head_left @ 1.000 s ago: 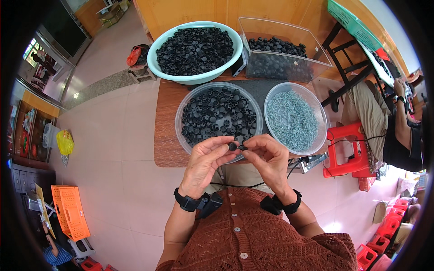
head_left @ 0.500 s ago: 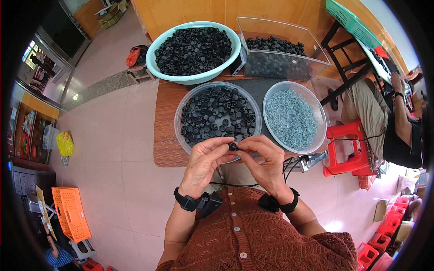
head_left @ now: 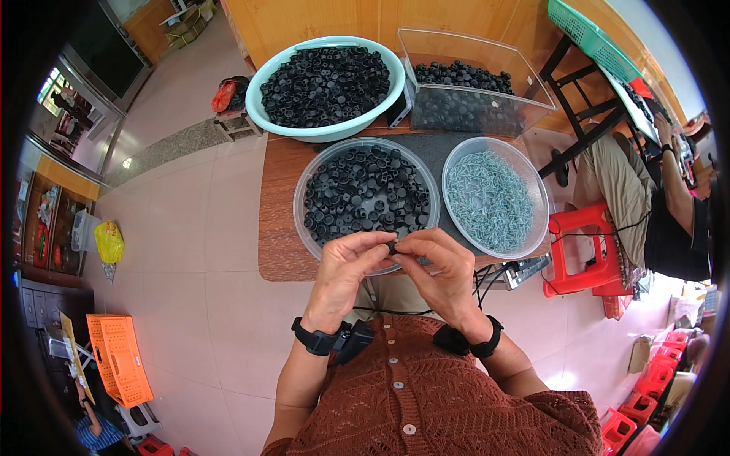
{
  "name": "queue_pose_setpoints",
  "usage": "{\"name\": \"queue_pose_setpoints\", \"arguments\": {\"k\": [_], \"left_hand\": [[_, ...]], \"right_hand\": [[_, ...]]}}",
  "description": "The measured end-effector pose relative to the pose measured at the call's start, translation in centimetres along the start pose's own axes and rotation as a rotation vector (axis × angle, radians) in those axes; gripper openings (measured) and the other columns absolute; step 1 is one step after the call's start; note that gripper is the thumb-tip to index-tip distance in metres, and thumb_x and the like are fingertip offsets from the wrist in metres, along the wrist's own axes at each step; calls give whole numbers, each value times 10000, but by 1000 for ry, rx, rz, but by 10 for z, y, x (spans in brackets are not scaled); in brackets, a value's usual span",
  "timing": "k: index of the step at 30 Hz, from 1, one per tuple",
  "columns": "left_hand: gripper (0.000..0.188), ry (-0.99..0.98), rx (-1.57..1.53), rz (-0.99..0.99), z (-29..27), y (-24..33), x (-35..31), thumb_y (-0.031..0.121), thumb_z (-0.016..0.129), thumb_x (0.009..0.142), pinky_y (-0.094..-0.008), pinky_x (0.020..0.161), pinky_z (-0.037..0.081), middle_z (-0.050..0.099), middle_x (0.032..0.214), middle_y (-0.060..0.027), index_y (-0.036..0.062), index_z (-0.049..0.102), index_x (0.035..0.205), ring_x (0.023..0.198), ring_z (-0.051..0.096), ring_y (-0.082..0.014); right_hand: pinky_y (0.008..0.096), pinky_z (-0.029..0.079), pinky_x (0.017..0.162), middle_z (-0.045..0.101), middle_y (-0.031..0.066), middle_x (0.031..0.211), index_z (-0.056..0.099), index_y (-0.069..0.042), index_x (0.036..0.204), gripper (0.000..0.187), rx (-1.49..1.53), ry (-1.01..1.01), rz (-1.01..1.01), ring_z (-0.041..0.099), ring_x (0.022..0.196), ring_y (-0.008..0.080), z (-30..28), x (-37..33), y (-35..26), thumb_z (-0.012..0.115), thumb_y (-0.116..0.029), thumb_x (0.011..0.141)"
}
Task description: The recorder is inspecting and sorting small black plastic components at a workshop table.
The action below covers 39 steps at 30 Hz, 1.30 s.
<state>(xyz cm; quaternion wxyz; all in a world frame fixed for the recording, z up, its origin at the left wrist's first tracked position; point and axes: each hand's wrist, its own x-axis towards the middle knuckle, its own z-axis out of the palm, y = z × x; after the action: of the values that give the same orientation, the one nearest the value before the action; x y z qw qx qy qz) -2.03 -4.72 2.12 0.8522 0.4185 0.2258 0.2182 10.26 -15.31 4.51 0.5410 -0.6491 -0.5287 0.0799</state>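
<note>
Over the near rim of a clear round tub (head_left: 302, 235), my two hands meet at a small black plastic cap (head_left: 391, 247). My left hand (head_left: 346, 270) pinches the cap between thumb and fingers. Closed against its other side are the thumb and forefinger of my right hand (head_left: 439, 272); whether a screw sits between them is hidden. Many loose black plastic caps (head_left: 357, 182) lie in the tub just beyond my fingers. To the right, a second clear tub (head_left: 541, 216) holds a heap of thin silvery screws (head_left: 490, 197).
Behind stand a pale green basin (head_left: 262, 118) full of black parts and a clear box (head_left: 525, 64) with more. All rest on a brown wooden table (head_left: 277, 220). A red stool (head_left: 570, 258) and a seated person (head_left: 616, 175) are at the right.
My right fingertips have closed in nearer the black cap, which has turned and shows less between my hands. The tubs stay put. The seated person's arm has shifted slightly.
</note>
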Motion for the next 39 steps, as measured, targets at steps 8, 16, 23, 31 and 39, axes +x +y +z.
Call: {"name": "queue_pose_setpoints", "arguments": {"k": [8,16,23,31,39], "left_hand": [[206,-44,41,72,6,8,-7,28,599,862,-278,810,528,647,1036,-117,-22,638,1059,930,623,-155],[203,-90,-16,103,13,14,-13,21,607,853,-279,823,525,652,1032,-133,-22,637,1049,933,628,-161],[202,-107,-59,132,14,12,-14,10,610,846,-288,819,531,649,1047,-143,-9,637,1046,954,625,-171],[174,-120,-94,104,14,14,-15,5,600,847,-302,796,542,635,1057,-161,6,629,1019,975,622,-200],[221,-110,-55,115,16,14,-17,31,641,828,-305,827,540,631,1071,-167,-7,623,1045,996,619,-206]], "right_hand": [[255,529,577,637,95,848,639,-2,849,210,69,86,-75,638,721,167,-2,-3,-4,743,46,673],[252,494,559,646,94,797,661,-14,823,238,-56,162,-255,622,676,171,-5,-7,-5,794,12,627],[256,494,520,637,58,829,684,-50,848,250,-106,204,-332,624,645,159,-5,-8,-4,755,14,617],[269,501,530,636,76,827,678,-24,847,255,-131,194,-431,629,670,194,-8,-7,-7,732,30,603],[277,518,561,642,91,872,676,-3,859,274,-146,192,-459,637,705,209,-9,-8,-8,710,58,594]]}}
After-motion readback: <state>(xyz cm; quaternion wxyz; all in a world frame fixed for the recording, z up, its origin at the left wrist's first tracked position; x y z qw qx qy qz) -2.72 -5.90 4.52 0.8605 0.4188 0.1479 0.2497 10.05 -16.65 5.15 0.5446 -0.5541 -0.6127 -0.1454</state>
